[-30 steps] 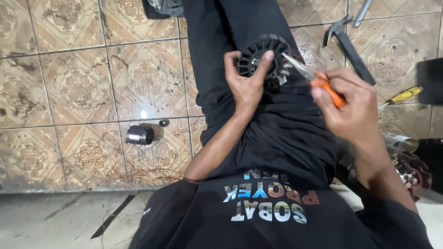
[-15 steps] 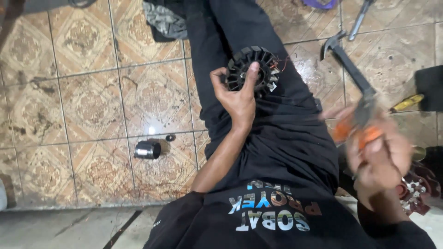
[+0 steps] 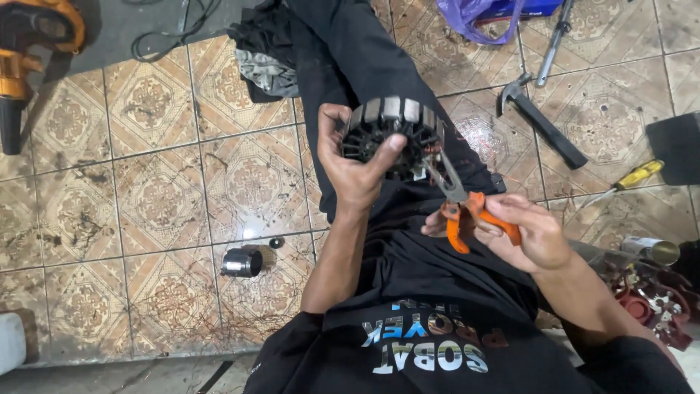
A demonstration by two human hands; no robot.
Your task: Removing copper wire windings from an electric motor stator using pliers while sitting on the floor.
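The left hand holds a motor stator above the person's lap, over the black trousers. Its fingers are clamped on the part: thumb across the open face, the rest wrapped behind the outer rim. The right hand grips orange-handled needle-nose pliers; its fingers are closed round both handles, and the tips of the pliers reach up to the lower right edge of the stator, just right of the left thumb, where copper winding ends show. Whether the tips pinch a wire cannot be told.

Handling, as judged from the view: the stator is a stack of steel laminations with a black slotted core, so it is likely heavy for its size and fully rigid. The lamination band round the outside is smooth metal and may slip in a greasy palm; the slotted face gives better purchase. Take hold across the rim and the central opening, as the left hand does. Keep off the copper strands: they look thin, bend easily and can snap or lose their coating under the pliers.

On the tiled floor, beyond the right hand, lie a hammer and a yellow-handled screwdriver; left of the left forearm sits a small metal cylinder
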